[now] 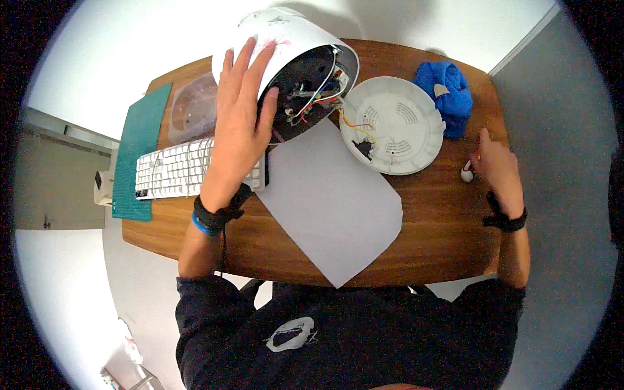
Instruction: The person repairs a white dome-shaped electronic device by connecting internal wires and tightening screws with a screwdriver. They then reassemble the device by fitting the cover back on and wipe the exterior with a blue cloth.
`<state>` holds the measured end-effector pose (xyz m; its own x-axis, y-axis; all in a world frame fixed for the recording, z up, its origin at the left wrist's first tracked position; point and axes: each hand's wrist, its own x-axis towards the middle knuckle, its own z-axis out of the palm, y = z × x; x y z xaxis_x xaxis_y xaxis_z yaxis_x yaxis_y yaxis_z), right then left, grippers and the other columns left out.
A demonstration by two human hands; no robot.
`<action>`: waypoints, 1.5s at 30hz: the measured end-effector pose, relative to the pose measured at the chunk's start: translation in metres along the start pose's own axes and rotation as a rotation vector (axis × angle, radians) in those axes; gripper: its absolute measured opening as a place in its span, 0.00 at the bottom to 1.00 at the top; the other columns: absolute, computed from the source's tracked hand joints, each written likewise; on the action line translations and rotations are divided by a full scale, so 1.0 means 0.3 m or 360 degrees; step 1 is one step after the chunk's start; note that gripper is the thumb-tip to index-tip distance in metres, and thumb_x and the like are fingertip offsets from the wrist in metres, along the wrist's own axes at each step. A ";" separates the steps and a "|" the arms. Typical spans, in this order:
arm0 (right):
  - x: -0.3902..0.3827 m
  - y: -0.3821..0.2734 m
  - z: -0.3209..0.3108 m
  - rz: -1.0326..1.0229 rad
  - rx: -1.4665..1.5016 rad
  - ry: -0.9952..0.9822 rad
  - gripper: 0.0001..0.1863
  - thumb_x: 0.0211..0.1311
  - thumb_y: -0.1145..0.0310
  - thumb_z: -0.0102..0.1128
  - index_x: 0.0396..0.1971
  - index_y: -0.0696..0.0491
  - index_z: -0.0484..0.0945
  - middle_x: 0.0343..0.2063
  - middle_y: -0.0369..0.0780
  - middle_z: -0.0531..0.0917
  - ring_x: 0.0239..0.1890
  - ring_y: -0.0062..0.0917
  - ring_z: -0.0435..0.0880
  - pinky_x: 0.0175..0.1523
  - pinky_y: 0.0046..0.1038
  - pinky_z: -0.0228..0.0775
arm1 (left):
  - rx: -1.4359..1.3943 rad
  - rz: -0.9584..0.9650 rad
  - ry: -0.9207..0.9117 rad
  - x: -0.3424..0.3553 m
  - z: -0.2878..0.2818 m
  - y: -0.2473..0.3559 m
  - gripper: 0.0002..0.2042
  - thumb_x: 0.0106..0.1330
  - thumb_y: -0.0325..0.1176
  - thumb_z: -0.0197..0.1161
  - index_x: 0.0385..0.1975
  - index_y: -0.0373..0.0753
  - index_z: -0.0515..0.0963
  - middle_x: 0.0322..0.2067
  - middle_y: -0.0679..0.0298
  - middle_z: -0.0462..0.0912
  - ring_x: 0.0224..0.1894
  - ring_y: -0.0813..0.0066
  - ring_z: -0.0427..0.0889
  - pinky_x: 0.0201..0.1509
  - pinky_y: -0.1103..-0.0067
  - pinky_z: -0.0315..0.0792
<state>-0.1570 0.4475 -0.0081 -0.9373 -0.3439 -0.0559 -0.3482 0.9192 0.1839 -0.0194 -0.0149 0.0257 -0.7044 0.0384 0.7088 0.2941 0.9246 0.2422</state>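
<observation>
A white drum-shaped appliance housing (pixel 299 36) lies on its side at the far left of centre, its open end facing right. Wires and small electronic parts (pixel 318 94) show inside the dark interior. My left hand (pixel 244 110) lies on the housing, fingers stretched over the white wall and thumb near the open rim. Thin red and yellow wires run from the interior to a round white cover (pixel 393 123), which lies inner side up. At the right, my right hand (pixel 499 166) is closed with its index finger extended, around a small orange-and-white object (pixel 467 173) I cannot identify.
Beneath the housing and cover is a sheet of white paper (pixel 331 208) on the wooden table (pixel 448 227). A white keyboard (pixel 172 169), a clear plastic tray (pixel 194 107) and a green mat (pixel 140 136) are at the left. A crumpled blue cloth (pixel 445 97) sits right of the cover.
</observation>
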 end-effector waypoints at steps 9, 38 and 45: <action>0.110 -0.192 -0.028 -0.1474 -0.0119 0.0729 0.20 0.64 0.69 0.58 0.57 0.46 0.81 0.68 0.38 0.77 0.71 0.36 0.75 0.76 0.43 0.66 | -0.0187 -0.0026 -0.0017 0.037 0.055 -0.016 0.22 0.85 0.42 0.46 0.76 0.52 0.68 0.79 0.56 0.61 0.83 0.39 0.48 0.82 0.43 0.36; 0.282 -0.602 -0.391 -0.1466 0.0814 0.1128 0.35 0.60 0.77 0.67 0.69 0.43 0.73 0.67 0.46 0.71 0.68 0.49 0.70 0.75 0.47 0.64 | -0.0378 -0.0073 -0.0235 0.125 0.071 -0.114 0.22 0.86 0.47 0.42 0.74 0.50 0.65 0.80 0.60 0.59 0.85 0.44 0.37 0.82 0.41 0.25; 0.363 -0.619 -0.375 -0.1500 0.0933 0.1121 0.35 0.64 0.74 0.66 0.72 0.41 0.71 0.70 0.47 0.69 0.70 0.51 0.69 0.75 0.48 0.65 | -0.0189 0.0101 -0.0222 0.113 0.041 -0.097 0.54 0.52 0.66 0.77 0.76 0.42 0.63 0.81 0.50 0.56 0.83 0.32 0.41 0.76 0.29 0.39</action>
<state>-0.1930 0.2179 0.0620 -0.1882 -0.7570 0.6258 -0.9819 0.1578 -0.1044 -0.0597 -0.0359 0.0347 -0.7623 0.1548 0.6284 0.4090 0.8678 0.2823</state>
